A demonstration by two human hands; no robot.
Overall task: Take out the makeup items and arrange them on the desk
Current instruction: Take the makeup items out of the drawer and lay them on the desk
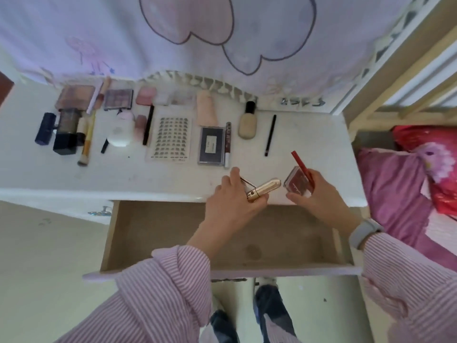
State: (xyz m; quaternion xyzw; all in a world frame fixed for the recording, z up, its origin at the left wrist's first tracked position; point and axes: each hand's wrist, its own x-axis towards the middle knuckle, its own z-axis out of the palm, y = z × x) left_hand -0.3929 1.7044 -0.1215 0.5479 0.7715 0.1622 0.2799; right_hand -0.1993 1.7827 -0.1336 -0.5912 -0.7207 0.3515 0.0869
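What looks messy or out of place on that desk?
Little stands out. The items lie in rough rows on the desk; only the brush and a small black stick lie slightly askew. The drawer hangs open, apparently empty.

From my feed I see a white painted desk (309,154) with its bare wooden drawer (158,233) pulled open, a pale lilac curtain with cloud outlines (222,33) hanging behind it, a cream floor (49,256) below, and a pink-covered bed (400,194) on the right.
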